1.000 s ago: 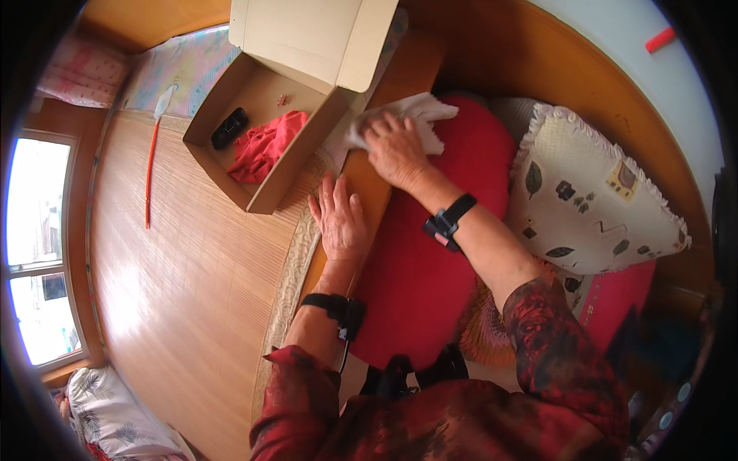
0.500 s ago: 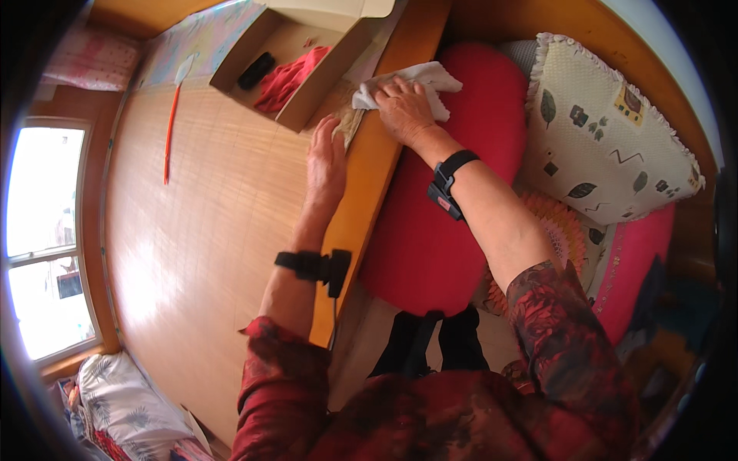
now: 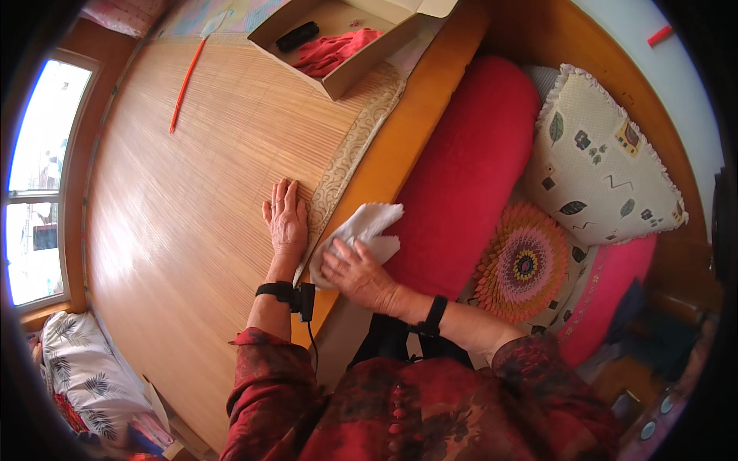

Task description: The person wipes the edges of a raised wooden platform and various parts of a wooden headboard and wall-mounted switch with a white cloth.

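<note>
Nearest in, the white cloth is pressed onto the wooden ledge beneath the right hand, its fingers loosely spread over the fabric, while the left hand is laid flat on the striped mat, fingers slightly parted and nothing held. Across the ledge to the right, the long red cushion is seen, with the patterned cream pillow propped beyond it. Farther up, 1 black object and 1 crumpled red cloth are contained in the cardboard box, and 1 red-handled stick is seen lying to its left.
</note>
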A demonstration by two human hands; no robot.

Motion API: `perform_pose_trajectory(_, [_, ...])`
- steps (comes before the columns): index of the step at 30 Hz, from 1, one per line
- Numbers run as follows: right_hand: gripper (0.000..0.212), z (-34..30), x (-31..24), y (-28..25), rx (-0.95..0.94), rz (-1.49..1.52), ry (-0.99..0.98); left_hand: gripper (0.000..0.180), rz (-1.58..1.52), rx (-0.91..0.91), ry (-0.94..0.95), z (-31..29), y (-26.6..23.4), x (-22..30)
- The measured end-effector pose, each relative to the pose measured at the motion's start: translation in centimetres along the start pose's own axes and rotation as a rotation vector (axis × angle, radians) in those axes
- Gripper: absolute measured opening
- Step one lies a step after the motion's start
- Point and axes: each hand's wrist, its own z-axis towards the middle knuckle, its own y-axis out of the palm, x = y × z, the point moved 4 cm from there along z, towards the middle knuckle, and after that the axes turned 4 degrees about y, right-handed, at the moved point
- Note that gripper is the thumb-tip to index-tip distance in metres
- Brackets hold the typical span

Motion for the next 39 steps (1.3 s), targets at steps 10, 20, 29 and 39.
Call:
perform_pose_trajectory(10, [0.021,6.6,14.2,-3.7,0.136,0.011,-0.015,0.037,-0.009,0.023,-0.014,0.0,-0.5,0.1])
perform_pose_trajectory(20, [0.030,12.4,35.3,-8.7,0.144,-0.435,0.468,0.037,-0.046,0.033,-0.048,0.4,-1.5,0.7])
perform_pose_trajectory(29, [0.024,13.9,40.7,-9.1,0.088,-0.530,0.675,0.039,-0.045,-0.035,-0.062,0.0,-1.7,0.8])
perform_pose_trajectory(39, [0.036,6.9,19.2,-4.8,0.070,-0.411,0.415,0.041,-0.060,0.057,0.003,0.6,-0.4,0.5])
